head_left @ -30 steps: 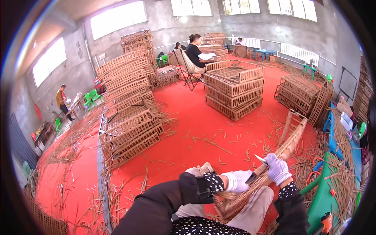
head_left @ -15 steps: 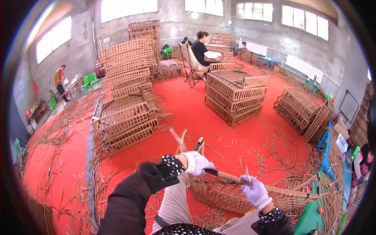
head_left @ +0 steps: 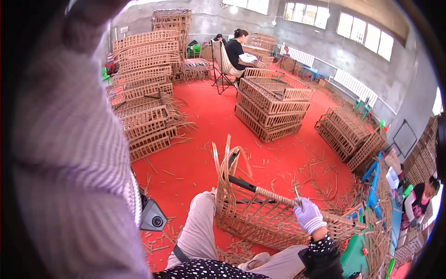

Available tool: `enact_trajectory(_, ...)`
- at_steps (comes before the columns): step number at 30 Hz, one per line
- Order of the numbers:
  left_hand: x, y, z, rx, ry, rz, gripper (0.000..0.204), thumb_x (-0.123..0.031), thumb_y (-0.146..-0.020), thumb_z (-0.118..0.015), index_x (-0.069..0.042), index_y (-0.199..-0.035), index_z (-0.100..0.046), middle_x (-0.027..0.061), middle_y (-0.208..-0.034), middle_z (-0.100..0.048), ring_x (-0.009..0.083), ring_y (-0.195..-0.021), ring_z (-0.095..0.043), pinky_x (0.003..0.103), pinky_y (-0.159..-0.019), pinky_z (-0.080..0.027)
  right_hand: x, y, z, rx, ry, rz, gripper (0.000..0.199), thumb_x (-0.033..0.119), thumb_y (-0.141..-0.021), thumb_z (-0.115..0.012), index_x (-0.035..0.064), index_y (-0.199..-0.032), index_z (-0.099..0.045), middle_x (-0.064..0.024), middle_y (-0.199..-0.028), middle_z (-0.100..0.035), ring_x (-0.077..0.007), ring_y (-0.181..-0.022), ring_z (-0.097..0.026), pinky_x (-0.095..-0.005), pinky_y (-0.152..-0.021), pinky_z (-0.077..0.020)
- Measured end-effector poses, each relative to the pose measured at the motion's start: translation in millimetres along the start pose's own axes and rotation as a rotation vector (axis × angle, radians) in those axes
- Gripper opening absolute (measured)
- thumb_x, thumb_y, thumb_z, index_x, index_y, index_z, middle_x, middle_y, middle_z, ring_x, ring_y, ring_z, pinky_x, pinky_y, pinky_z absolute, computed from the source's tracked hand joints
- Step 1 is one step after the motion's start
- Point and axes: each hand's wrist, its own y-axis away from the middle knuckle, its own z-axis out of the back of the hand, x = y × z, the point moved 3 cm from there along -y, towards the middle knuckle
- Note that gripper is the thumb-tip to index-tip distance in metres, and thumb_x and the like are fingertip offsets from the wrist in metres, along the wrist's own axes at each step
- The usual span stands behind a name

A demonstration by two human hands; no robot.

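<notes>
Right hand (head_left: 309,216): in a pale knit glove with a speckled weave, fingers curled closed around the wrapped top rail of the wicker frame, a thin pale sliver standing up from the fist — too small to tell what it is.
Left hand: a large blurred striped mass fills the left side of the view; whether it is this hand or its sleeve, and how open the hand is, cannot be told.
Wicker frame (head_left: 260,214): a half-woven basket of tan cane, open lattice walls of crossed strips, lying tilted against the person's knees on the red floor; its rail is bound in tight spiral cane where the hand grips, bare dark metal rod (head_left: 241,182) further left.
Loose uprights (head_left: 228,156): unwoven cane ends rising from the frame's far-left corner, bending over in loops.
Red floor (head_left: 204,135): smooth matte covering strewn with short cane offcuts, thickest near the frame.
Trousers (head_left: 197,230): plain beige cloth, knees drawn up under the frame.
Stacked crates (head_left: 272,104): finished rectangular lattice baskets in a pile — more stacks (head_left: 144,88) stand to the left.
Seated person (head_left: 237,51): dark top, on a folding chair well beyond the stacks.
</notes>
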Motion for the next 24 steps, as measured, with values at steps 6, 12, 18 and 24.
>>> enact_trajectory(6,-23.4,-0.7,22.4,-0.141,0.086,0.003,0.063,-0.027,-0.068,-0.074,0.001,-0.119,-0.048,0.0132,-0.114,-0.054,0.0264,-0.101,-0.054,0.038,-0.088,-0.044,6.0,11.2,-3.5,-0.154,-0.128,0.03,0.021,0.018,-0.079,-0.056,0.006,-0.096,-0.059,-0.0194,-0.088,-0.06,-0.0368,-0.084,-0.058,-0.0415,-0.073,-0.0478)
enact_trajectory(12,-32.9,8.4,15.3,-0.193,0.134,0.035,0.061,-0.025,-0.071,-0.07,0.0,-0.122,-0.046,0.0134,-0.114,-0.054,0.0263,-0.099,-0.055,0.037,-0.086,-0.046,0.3,41.6,-11.4,-0.231,-0.121,0.14,0.023,0.024,-0.085,-0.054,0.006,-0.098,-0.06,-0.0189,-0.093,-0.06,-0.0353,-0.088,-0.057,-0.0398,-0.078,-0.0469)
enact_trajectory(18,-50.8,9.9,30.0,-0.245,0.009,0.053,0.059,-0.024,-0.074,-0.067,-0.002,-0.124,-0.044,0.0135,-0.114,-0.053,0.0263,-0.096,-0.056,0.037,-0.085,-0.047,3.9,42.7,-14.1,-0.166,-0.069,0.147,0.023,0.02,-0.087,-0.051,0.0018,-0.099,-0.058,-0.0185,-0.093,-0.06,-0.0343,-0.088,-0.057,-0.0387,-0.079,-0.0458)
enact_trajectory(24,-51.5,-3.2,51.0,-0.476,-0.263,0.007,0.057,-0.022,-0.077,-0.064,-0.004,-0.126,-0.042,0.0137,-0.114,-0.052,0.0262,-0.094,-0.057,0.037,-0.083,-0.048,-2.0,38.0,-19.3,-0.218,-0.123,0.089,0.025,0.017,-0.08,-0.057,0.0046,-0.102,-0.057,-0.0195,-0.088,-0.058,-0.0365,-0.086,-0.056,-0.0423,-0.075,-0.0456)
